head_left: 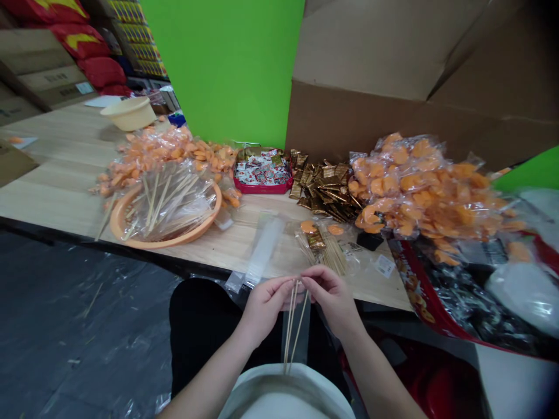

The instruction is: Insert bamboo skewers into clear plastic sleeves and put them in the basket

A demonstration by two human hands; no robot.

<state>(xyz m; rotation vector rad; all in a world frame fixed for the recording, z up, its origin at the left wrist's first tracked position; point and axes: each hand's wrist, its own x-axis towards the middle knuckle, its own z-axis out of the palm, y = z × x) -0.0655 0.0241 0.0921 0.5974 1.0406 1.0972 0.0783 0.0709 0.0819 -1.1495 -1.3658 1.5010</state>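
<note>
Thin bamboo sticks [290, 331] hang between my hands over my lap, their lower ends near a white rounded surface. A clear narrow plastic bag [303, 334] is around or behind them; I cannot tell which. My left hand [267, 305] is closed, thumb and fingers pinching at the sticks' top ends. Against it, my right hand [331, 297] pinches at the same top ends. Just beyond the hands, a bundle of sticks [334, 254] with a gold sachet [315, 240] and orange pieces [307, 226] lies on the table. To its left is a stack of clear bags [264, 250].
An orange basin [174, 240] holds bagged sticks. Behind are a red tray [264, 187] of small packets, gold sachets [325, 183] and heaps of bagged orange pieces [419, 180]. A red-rimmed container [437, 314] stands right. Cardboard [393, 116] and a green panel [227, 64] rise behind.
</note>
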